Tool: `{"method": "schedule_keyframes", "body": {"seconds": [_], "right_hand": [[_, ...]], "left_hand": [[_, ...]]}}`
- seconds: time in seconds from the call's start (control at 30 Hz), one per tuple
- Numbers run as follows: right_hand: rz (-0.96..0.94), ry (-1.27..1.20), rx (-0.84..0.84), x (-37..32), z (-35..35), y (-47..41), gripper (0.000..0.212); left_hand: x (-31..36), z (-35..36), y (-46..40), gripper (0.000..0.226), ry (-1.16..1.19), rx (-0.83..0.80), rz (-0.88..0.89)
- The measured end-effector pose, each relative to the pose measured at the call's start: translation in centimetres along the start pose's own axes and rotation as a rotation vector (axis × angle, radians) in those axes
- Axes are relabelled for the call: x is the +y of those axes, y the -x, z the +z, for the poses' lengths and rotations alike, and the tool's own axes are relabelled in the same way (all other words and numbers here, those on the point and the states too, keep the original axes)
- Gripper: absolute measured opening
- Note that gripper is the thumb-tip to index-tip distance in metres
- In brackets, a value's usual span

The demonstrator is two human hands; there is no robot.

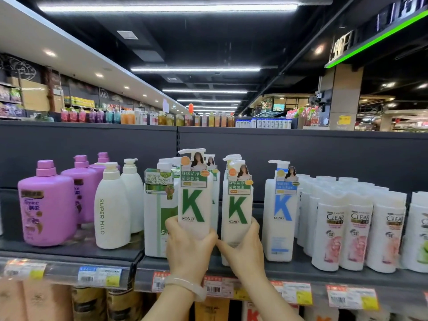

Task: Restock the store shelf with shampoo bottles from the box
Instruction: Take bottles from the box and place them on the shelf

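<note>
Shelf (301,271): both hands grip green-K bottles, left (188,246) one (194,205) raised.

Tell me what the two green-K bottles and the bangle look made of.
Left green-K bottle and right green-K bottle: likely opaque white plastic, soft sheen, moulded pump tops, with card-like neck tags. Bangle on the left wrist: pale, translucent and glossy, perhaps jade or glass; the picture cannot settle it.
</note>
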State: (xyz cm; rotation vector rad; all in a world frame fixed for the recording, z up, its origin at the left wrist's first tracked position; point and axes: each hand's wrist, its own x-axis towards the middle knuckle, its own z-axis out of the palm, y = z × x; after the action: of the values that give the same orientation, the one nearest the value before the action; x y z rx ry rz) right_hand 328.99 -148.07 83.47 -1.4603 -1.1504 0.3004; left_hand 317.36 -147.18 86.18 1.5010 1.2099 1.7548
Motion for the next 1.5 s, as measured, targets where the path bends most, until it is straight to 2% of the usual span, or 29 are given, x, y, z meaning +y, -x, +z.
{"method": "schedule_keyframes", "body": {"seconds": [0.33,0.57,0.8,1.0,1.5], "right_hand": [[-0.005,0.015,0.019,0.3,0.0,-0.2,0.08],[-0.021,0.039,-0.011,0.7,-0.1,-0.6,0.094],[-0.051,0.074,-0.011,0.8,0.2,-0.5,0.093],[-0.055,0.084,0.02,0.6,0.7,-0.8,0.09],[-0.036,0.12,0.048,0.5,1.1,-1.0,0.09]], "left_hand": [[-2.1,3.1,-1.4,0.063,-0.104,0.0,-0.034],[-3.9,3.7,-2.6,0.059,-0.079,-0.02,-0.105],[-4.2,3.1,-2.8,0.065,-0.084,-0.158,-0.027],[-3.9,1.6,-2.3,0.06,-0.113,-0.264,0.034],[-3.8,1.5,-2.5,0.071,-0.169,-0.29,0.005]]}}
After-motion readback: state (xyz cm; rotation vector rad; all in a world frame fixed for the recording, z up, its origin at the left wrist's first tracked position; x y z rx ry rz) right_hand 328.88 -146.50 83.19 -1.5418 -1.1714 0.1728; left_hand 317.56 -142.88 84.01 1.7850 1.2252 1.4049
